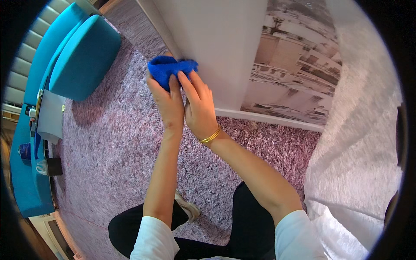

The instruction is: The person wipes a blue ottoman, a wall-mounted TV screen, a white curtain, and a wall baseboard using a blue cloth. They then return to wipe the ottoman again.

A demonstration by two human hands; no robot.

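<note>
A folded blue cloth (162,70) is held between both hands near the edge of a white panel (221,48). My left hand (169,100) grips its lower left side, with the thumb on top and the fingers mostly hidden behind it. My right hand (199,104) lies close beside the left one, its fingertips pressing on the cloth's right part. A gold bangle (211,135) circles the right wrist. The cloth's far right end is close to the panel; whether it touches cannot be told.
Shaggy pinkish-grey carpet (107,162) covers the floor. A teal upholstered seat (87,58) stands at the upper left, beside a curved teal sofa (22,182). White fluffy fabric (354,156) hangs at the right. A printed picture panel (292,61) adjoins the white panel.
</note>
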